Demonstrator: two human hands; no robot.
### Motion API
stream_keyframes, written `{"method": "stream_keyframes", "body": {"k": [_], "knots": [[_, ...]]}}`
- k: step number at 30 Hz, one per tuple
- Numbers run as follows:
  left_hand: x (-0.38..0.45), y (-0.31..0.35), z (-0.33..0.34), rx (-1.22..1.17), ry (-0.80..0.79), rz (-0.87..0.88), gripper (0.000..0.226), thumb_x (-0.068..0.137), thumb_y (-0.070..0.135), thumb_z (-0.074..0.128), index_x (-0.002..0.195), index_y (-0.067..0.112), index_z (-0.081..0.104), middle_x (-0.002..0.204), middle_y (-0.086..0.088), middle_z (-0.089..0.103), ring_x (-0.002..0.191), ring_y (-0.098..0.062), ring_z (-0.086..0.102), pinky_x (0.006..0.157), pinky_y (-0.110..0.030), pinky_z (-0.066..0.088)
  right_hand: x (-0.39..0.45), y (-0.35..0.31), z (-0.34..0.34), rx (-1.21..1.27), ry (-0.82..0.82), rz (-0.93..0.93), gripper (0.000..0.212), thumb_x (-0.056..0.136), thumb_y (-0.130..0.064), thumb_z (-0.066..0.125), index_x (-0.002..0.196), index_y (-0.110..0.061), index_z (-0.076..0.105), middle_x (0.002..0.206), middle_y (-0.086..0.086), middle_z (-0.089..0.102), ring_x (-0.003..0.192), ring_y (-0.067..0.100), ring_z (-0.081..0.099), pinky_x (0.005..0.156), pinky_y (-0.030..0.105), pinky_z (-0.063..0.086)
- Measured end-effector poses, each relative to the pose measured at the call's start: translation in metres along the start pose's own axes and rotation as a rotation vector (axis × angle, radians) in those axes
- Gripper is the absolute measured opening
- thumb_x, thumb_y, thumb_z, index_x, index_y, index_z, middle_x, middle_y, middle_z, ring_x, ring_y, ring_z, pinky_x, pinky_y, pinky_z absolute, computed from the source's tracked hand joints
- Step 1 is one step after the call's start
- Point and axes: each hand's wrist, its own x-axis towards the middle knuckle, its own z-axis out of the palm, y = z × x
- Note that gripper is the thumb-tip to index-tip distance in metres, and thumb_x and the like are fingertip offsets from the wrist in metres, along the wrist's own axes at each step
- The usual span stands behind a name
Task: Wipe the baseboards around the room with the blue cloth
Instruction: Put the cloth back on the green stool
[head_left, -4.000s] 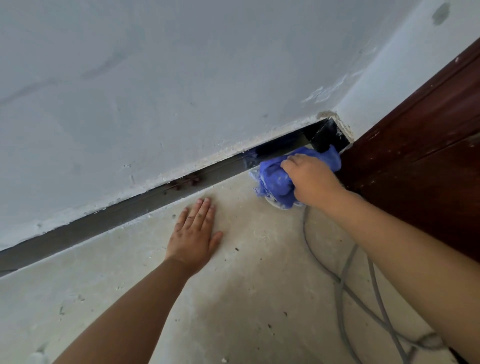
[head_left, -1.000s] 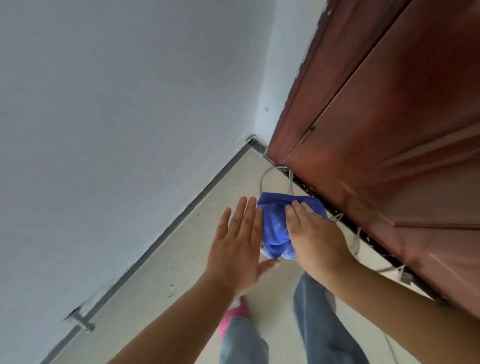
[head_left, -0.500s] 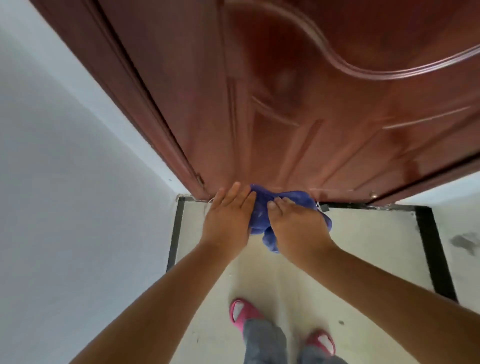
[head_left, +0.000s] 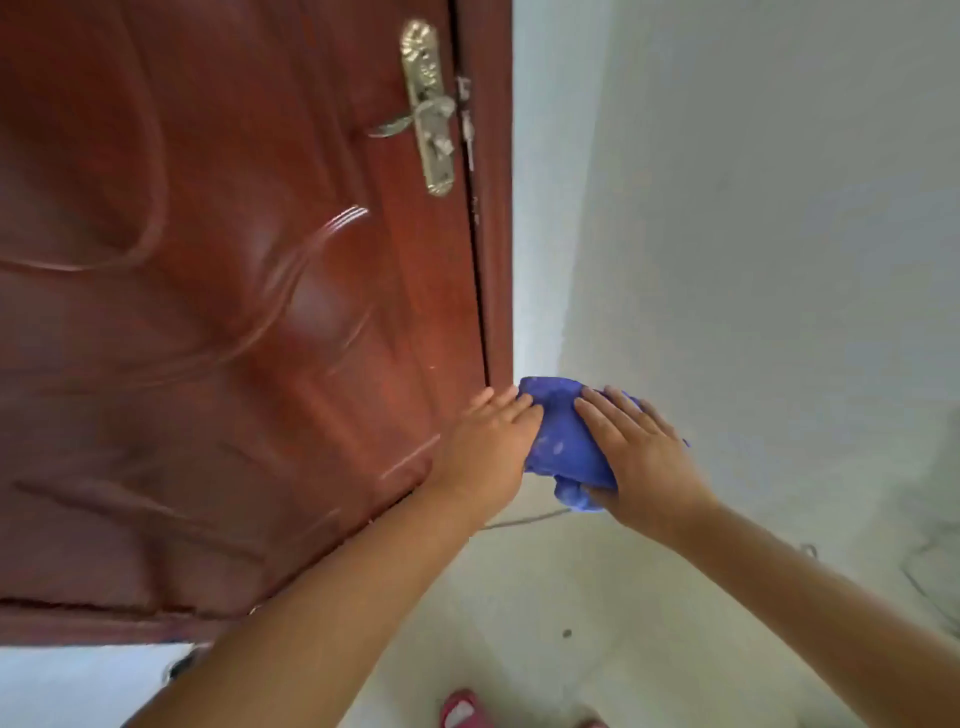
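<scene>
slipper: pink, at the bottom edge, nearest; well below the door frame
floor: pale, matte, speckled; thin grey cable lies on it just below the cloth
left hand: fingers straight, flat against the left side of the cloth, level with the frame's lower end; grip is loose, nothing curled round
right hand: fingers spread over the cloth top, thumb tucked under the bunch, so it holds the cloth
blue cloth: soft, crumpled wad, held in the air between both hands, just right of the door frame
door frame: red-brown, glossy wood, moulded panels on the door; brass lever handle up high
wall: white, flat plaster right of the frame
step: likely carrying or regathering the cloth between stretches; no baseboard visible
next: probably crouch, bring the cloth down to the wall's foot right of the frame
</scene>
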Motion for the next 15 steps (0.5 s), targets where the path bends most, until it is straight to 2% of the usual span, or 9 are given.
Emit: {"method": "stream_keyframes", "body": {"k": [2, 4, 6, 8, 9, 12, 15], "knots": [[0.039, 0.037, -0.003, 0.032, 0.091, 0.146, 0.063, 0.008, 0.026, 0.09, 0.067, 0.009, 0.075, 0.073, 0.0, 0.075, 0.068, -0.012, 0.072, 0.076, -0.025, 0.046, -0.027, 0.038, -0.025, -0.018, -0.008, 0.15, 0.087, 0.023, -0.013, 0.091, 0.104, 0.006, 0.065, 0.104, 0.018, 0.071, 0.091, 0.038, 0.07, 0.075, 0.048, 0.054], [0.079, 0.079, -0.011, 0.027, 0.124, 0.274, 0.062, 0.007, 0.028, 0.09, 0.064, 0.01, 0.075, 0.07, 0.0, 0.074, 0.065, -0.012, 0.072, 0.073, -0.024, 0.047, -0.056, 0.072, -0.049, -0.052, 0.002, 0.276, 0.082, 0.021, -0.006, 0.089, 0.099, 0.009, 0.069, 0.102, 0.02, 0.071, 0.088, 0.038, 0.07, 0.07, 0.053, 0.053], [0.109, 0.12, -0.017, -0.004, 0.09, 0.41, 0.056, 0.012, 0.028, 0.09, 0.062, 0.011, 0.073, 0.067, 0.001, 0.073, 0.063, -0.012, 0.071, 0.058, -0.018, 0.051, -0.086, 0.096, -0.072, -0.117, 0.028, 0.376, 0.075, 0.023, -0.009, 0.086, 0.094, 0.008, 0.07, 0.095, 0.019, 0.073, 0.082, 0.035, 0.072, 0.07, 0.043, 0.056], [0.132, 0.158, -0.014, -0.041, 0.079, 0.584, 0.048, 0.019, 0.023, 0.09, 0.062, 0.012, 0.071, 0.063, 0.001, 0.07, 0.061, -0.016, 0.07, 0.058, -0.018, 0.052, -0.117, 0.113, -0.093, -0.142, 0.071, 0.481, 0.059, 0.032, -0.021, 0.079, 0.085, 0.006, 0.072, 0.085, 0.016, 0.073, 0.072, 0.031, 0.073, 0.073, 0.032, 0.056], [0.141, 0.178, -0.012, -0.051, 0.091, 0.646, 0.047, 0.021, 0.022, 0.09, 0.063, 0.011, 0.071, 0.063, 0.0, 0.07, 0.061, -0.017, 0.069, 0.059, -0.019, 0.053, -0.132, 0.12, -0.102, -0.16, 0.075, 0.539, 0.057, 0.033, -0.022, 0.079, 0.082, 0.005, 0.071, 0.081, 0.015, 0.073, 0.069, 0.03, 0.072, 0.07, 0.032, 0.056], [0.164, 0.237, -0.007, -0.061, 0.111, 0.776, 0.049, 0.022, 0.024, 0.089, 0.066, 0.01, 0.073, 0.064, 0.0, 0.07, 0.063, -0.015, 0.07, 0.062, -0.021, 0.054, -0.175, 0.143, -0.121, -0.235, 0.057, 0.718, 0.074, 0.016, -0.016, 0.089, 0.084, 0.006, 0.072, 0.084, 0.016, 0.074, 0.072, 0.032, 0.073, 0.064, 0.044, 0.056], [0.184, 0.296, -0.003, -0.113, 0.067, 0.881, 0.051, 0.02, 0.025, 0.091, 0.065, 0.01, 0.073, 0.064, 0.0, 0.07, 0.062, -0.014, 0.07, 0.062, -0.021, 0.055, -0.214, 0.17, -0.134, -0.235, 0.079, 0.868, 0.075, 0.013, -0.015, 0.089, 0.082, 0.006, 0.071, 0.082, 0.015, 0.073, 0.07, 0.032, 0.072, 0.062, 0.042, 0.056]]}}
